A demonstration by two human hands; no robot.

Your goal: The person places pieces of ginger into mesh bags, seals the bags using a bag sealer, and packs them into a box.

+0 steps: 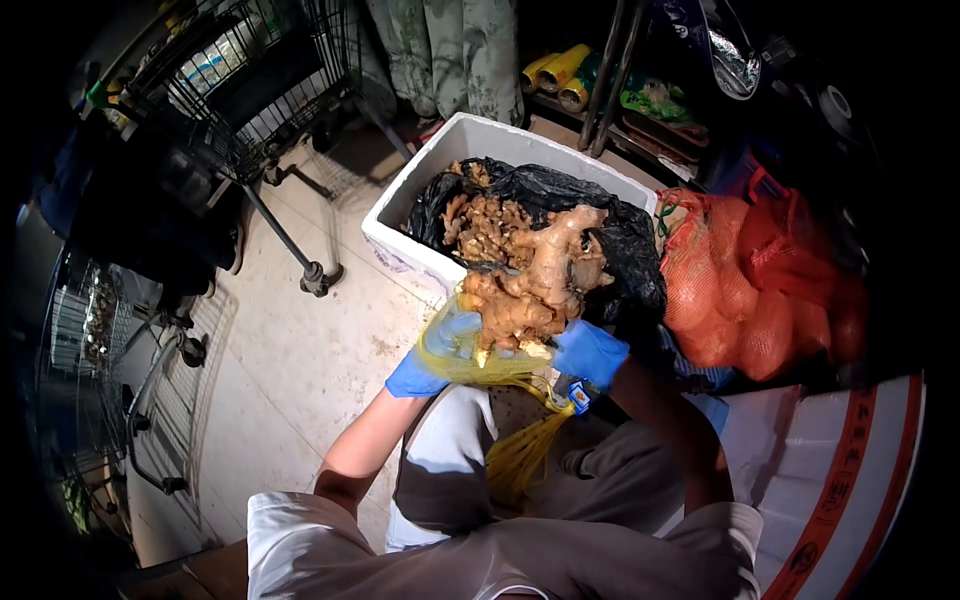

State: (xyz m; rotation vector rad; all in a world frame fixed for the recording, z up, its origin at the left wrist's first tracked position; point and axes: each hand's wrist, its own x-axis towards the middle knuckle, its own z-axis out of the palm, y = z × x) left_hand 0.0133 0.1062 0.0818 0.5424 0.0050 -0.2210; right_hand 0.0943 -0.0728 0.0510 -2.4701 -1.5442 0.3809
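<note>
A big knobbly ginger root (545,275) is held over the near edge of the white foam box. My left hand (445,345), in a blue glove, is at its lower left, with yellow netting of a mesh bag (435,368) stretched across the fingers. My right hand (592,354), also gloved in blue, is curled against the root's lower right side; its fingertips are partly hidden. Below the hands hangs the rest of the bag, with a small blue tag (579,396). More ginger (490,225) lies in the box on black plastic (625,235).
The foam box (405,185) stands on pale floor tiles (275,385). Red mesh sacks (720,290) lean at its right, and a printed white carton (820,480) is nearer me. Wire carts (265,115) are at the left, beside a person's dark shoe (236,250). Yellow rolls (562,68) lie behind the box.
</note>
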